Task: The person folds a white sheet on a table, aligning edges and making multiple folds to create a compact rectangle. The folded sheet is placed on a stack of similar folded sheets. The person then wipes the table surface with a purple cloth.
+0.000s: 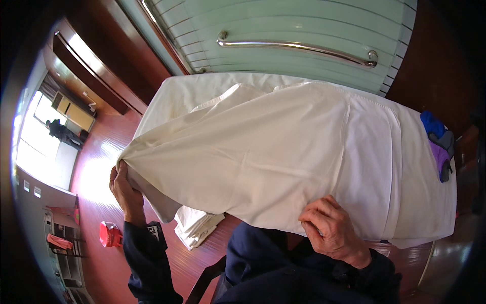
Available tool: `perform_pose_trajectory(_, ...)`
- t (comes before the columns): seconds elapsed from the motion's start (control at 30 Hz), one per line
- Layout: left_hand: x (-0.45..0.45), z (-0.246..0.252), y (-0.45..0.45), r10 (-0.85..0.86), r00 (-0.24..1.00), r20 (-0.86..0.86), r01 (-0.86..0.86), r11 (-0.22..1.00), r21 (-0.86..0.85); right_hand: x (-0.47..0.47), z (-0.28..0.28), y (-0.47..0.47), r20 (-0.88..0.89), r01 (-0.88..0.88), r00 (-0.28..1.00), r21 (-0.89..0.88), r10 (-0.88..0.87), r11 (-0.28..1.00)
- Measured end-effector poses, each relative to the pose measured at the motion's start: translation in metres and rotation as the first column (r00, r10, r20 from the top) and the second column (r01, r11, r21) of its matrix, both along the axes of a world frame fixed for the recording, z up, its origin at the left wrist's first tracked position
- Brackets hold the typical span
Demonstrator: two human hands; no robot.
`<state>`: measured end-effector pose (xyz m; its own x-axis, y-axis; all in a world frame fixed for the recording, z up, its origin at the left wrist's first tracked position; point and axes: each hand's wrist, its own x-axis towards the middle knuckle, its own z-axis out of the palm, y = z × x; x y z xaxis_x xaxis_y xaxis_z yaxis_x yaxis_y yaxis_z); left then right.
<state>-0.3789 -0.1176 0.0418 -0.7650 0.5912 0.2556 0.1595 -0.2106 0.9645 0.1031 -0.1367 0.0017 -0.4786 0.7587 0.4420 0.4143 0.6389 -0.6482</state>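
A large white cloth [243,152], seemingly a sheet or cover, spreads over a long table or bed draped in white fabric [186,89]. At the left, my left hand [126,192] pinches one corner of the cloth, raised so that the fabric pulls into folds towards my fingers. My right hand [329,228] rests with curled fingers at the cloth's near edge, right of centre. Whether it grips the fabric there is unclear. Right of that hand, a folded-over part of the cloth [366,167] lies in flat layers.
Blue, purple and grey items [439,142] lie at the draped surface's right end. A stack of folded white cloths [197,226] sits below, left of me. A red stool [109,233] stands on the floor. Behind is a metal grab bar [296,45]. A person [64,133] is by the far window.
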Motion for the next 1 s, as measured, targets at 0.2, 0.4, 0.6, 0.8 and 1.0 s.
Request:
perform_pose_trajectory(0.2, 0.025, 0.047, 0.028, -0.103, 0.944, -0.314, 0.086, 0.994, -0.069, 0.005, -0.004, -0.002, -0.063, -0.008, 0.998, -0.036, 0.006, 0.999)
perform_pose_trajectory(0.4, 0.163, 0.079, 0.014, -0.394, 0.897, -0.202, 0.393, 0.918, -0.043, 0.013, -0.005, -0.003, -0.124, -0.059, 0.991, -0.111, 0.045, 0.992)
perform_pose_trajectory(0.6, 0.273, 0.062, -0.007, -0.985, 0.011, -0.175, 0.727, 0.127, -0.674, 0.037, 0.008, -0.011, -0.120, -0.028, 0.993, -0.206, 0.003, 0.978)
perform_pose_trajectory(0.8, 0.254, 0.040, 0.001, -0.904, 0.283, -0.320, 0.696, 0.424, -0.580, 0.064, 0.015, -0.014, -0.043, 0.097, 0.993, -0.239, -0.111, 0.966)
perform_pose_trajectory(1.0, 0.205, 0.008, -0.010, -0.694, 0.361, -0.623, 0.405, 0.718, -0.566, 0.051, 0.021, -0.007, -0.038, 0.132, 0.989, -0.233, -0.145, 0.963)
